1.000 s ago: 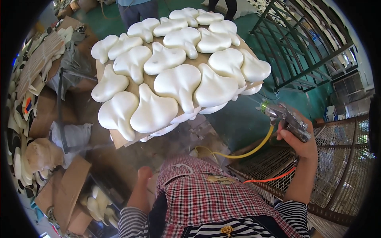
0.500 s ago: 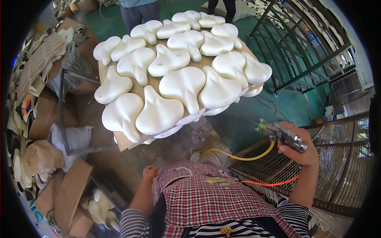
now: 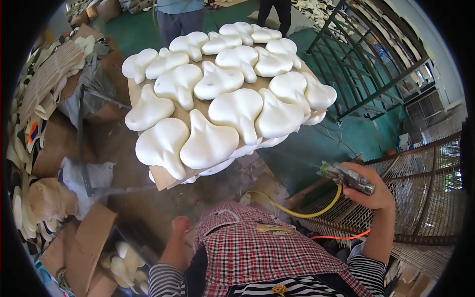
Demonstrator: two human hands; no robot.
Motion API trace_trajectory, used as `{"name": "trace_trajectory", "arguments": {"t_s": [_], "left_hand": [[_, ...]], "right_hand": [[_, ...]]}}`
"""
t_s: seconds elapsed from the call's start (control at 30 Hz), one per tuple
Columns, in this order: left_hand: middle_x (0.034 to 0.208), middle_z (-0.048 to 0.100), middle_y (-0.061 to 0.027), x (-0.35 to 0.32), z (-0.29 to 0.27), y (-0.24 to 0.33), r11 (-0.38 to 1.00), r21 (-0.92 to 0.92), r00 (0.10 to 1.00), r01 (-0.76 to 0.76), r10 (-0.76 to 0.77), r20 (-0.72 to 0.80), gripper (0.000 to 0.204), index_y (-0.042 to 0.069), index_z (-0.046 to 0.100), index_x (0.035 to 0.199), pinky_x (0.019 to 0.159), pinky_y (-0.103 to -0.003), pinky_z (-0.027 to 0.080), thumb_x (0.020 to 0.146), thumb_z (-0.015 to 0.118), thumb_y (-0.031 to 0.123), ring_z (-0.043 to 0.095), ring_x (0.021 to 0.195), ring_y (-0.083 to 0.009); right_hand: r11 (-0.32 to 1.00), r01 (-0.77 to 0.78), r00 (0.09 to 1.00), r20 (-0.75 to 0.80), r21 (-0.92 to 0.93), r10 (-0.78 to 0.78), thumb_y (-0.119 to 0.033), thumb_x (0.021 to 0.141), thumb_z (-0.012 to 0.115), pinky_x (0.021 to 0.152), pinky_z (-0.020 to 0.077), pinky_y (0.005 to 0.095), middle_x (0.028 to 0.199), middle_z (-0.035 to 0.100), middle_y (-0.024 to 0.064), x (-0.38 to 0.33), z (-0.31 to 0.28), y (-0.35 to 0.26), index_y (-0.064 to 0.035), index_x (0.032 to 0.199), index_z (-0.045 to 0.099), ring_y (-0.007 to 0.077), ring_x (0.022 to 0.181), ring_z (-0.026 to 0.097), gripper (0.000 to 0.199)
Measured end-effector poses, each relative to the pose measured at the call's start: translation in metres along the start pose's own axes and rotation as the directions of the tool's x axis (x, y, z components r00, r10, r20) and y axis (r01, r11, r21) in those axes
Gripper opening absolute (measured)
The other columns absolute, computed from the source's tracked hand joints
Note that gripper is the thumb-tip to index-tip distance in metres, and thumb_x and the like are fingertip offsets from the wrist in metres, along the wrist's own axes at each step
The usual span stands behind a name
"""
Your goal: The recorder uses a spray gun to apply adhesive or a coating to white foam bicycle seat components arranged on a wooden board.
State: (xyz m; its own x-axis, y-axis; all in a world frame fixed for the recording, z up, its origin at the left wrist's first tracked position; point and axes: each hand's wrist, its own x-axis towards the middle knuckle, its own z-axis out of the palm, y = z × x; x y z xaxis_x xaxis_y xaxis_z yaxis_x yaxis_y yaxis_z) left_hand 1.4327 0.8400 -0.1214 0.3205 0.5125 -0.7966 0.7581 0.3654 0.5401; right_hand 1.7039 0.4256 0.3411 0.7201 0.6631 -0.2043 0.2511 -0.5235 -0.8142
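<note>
My right hand [image 3: 374,189] is wrapped round a metal spray gun [image 3: 346,177] with a green ring at its nozzle end, which points left toward the stack. A yellow hose [image 3: 308,215] curves away below the gun. By the front of the checked apron [image 3: 267,247], my left hand [image 3: 181,224] hangs low in a loose fist, with nothing visible in it. Beyond both hands, several white saddle-shaped foam pads [image 3: 236,111] lie close together on a brown board [image 3: 200,101]. More pads show beneath the board's near edge. Neither hand touches the pads.
Cardboard boxes [image 3: 89,242] and a metal frame [image 3: 80,138] stand at left. A woven mesh panel [image 3: 420,198] is at right, near an orange hose [image 3: 344,237]. A dark metal rack [image 3: 378,81] stands far right. Two people [image 3: 180,22] stand behind the board.
The board of pads has turned slightly and shifted a little in the view. My right hand with the spray gun appears slightly lower and to the left; my left hand also sits slightly lower.
</note>
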Motion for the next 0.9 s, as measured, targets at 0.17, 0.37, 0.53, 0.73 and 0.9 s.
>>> {"name": "trace_trajectory", "arguments": {"t_s": [0.17,0.37,0.53,0.73,0.9], "left_hand": [[0.06,0.056,-0.008,0.006,-0.002,-0.002,0.997,0.07,0.999,0.032,-0.035,0.042,0.014,0.004,0.061,0.07,0.039,-0.03,0.042,0.077,0.051,0.012,0.054,0.046,-0.0178],[0.057,0.052,-0.0073,0.005,-0.001,-0.009,1.0,-0.003,0.996,-0.009,0.009,0.093,0.017,0.005,0.057,0.067,0.038,-0.031,0.041,0.079,0.05,0.013,0.054,0.045,-0.0177],[0.056,0.05,-0.0071,-0.001,0.003,-0.029,0.999,0.051,0.999,-0.003,0.001,0.035,0.017,0.005,0.054,0.066,0.037,-0.032,0.039,0.08,0.051,0.014,0.053,0.044,-0.018],[0.061,0.054,-0.0083,0.011,0.001,-0.052,0.918,0.357,0.972,-0.174,0.101,0.214,0.013,0.004,0.056,0.072,0.037,-0.031,0.04,0.081,0.05,0.012,0.053,0.043,-0.0188],[0.064,0.059,-0.01,-0.005,0.029,-0.029,0.973,-0.163,0.987,0.161,-0.159,0.027,0.009,0.003,0.059,0.082,0.038,-0.03,0.042,0.079,0.053,0.01,0.057,0.045,-0.02]], "right_hand": [[0.978,-0.004,0.972,-0.228,0.207,0.052,-0.004,0.077,0.064,0.063,0.0466,0.0241,0.089,0.06,0.0034,0.041,0.005,-0.013,0.0,0.125,0.051,0.009,0.07,0.054,0.05],[0.985,0.141,0.951,-0.291,0.1,-0.106,-0.007,0.076,0.064,0.059,0.046,0.0242,0.082,0.058,0.0038,0.102,-0.012,-0.024,0.0029,0.126,0.048,0.0099,0.065,0.055,0.053],[0.969,0.224,0.957,-0.21,0.103,-0.199,-0.004,0.079,0.063,0.059,0.0476,0.0238,0.087,0.06,0.0034,0.127,-0.031,-0.028,0.0016,0.121,0.053,0.0082,0.065,0.054,0.044],[0.97,0.205,0.968,-0.174,0.13,-0.181,-0.004,0.077,0.065,0.058,0.046,0.0232,0.082,0.06,0.003,0.137,-0.047,-0.021,0.0025,0.12,0.053,0.0079,0.065,0.055,0.045],[0.966,0.209,0.961,-0.213,0.155,-0.174,-0.002,0.076,0.065,0.06,0.0469,0.0236,0.083,0.06,0.0029,0.144,-0.063,-0.006,0.0019,0.121,0.053,0.0081,0.066,0.054,0.047]]}}
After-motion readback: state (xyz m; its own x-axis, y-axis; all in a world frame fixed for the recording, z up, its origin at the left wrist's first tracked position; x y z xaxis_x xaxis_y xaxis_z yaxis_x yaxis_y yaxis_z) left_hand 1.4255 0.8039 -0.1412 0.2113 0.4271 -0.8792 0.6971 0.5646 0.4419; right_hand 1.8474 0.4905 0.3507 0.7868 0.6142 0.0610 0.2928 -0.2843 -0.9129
